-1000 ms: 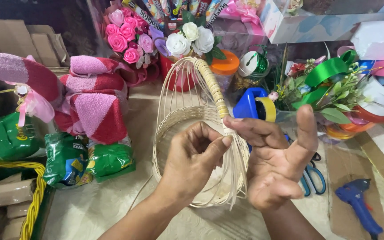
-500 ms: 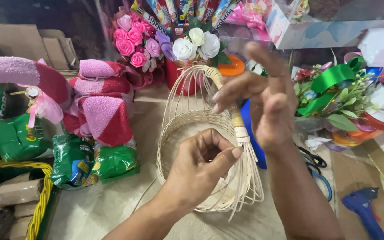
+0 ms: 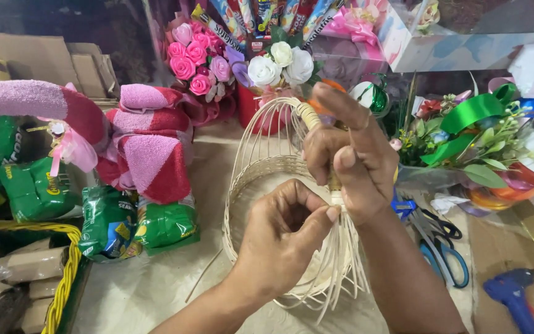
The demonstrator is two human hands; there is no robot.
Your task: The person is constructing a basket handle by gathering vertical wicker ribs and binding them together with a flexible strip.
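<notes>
Right hand (image 3: 350, 164): closed round the upper part of the basket handle (image 3: 309, 115), fingers curled over it; the stretch of handle inside the grip is hidden.
Left hand (image 3: 285, 238): thumb and forefinger pinched together just under the right hand, at the spot where the handle splays into loose cane ends; what they pinch is too thin to make out.
Basket (image 3: 261, 170): pale cane, open ribs, lying on the table (image 3: 156, 291) right in front of the person; its near side is covered by both hands and forearms.
Loose cane ends (image 3: 341, 278): fan out below the hands; the tips run close to the bottom edge.
Scissors (image 3: 443, 253): blue handles, just right of the right forearm, partly hidden behind it.
Glue gun (image 3: 514, 297): blue, at the lower right, its lower part cut off by the edge.
Green ribbon (image 3: 474, 111): right of the basket, among leaves and flowers, the pile tangled and hard to sort out.
White roses (image 3: 282, 65): behind the handle top.
Pink roses (image 3: 196, 59): left of the white ones.
Towel shapes (image 3: 149, 148): pink and red, left of the basket.
Green packets (image 3: 137, 222): below the towels.
Yellow basket rim (image 3: 63, 278): lower left, mostly out of frame.
</notes>
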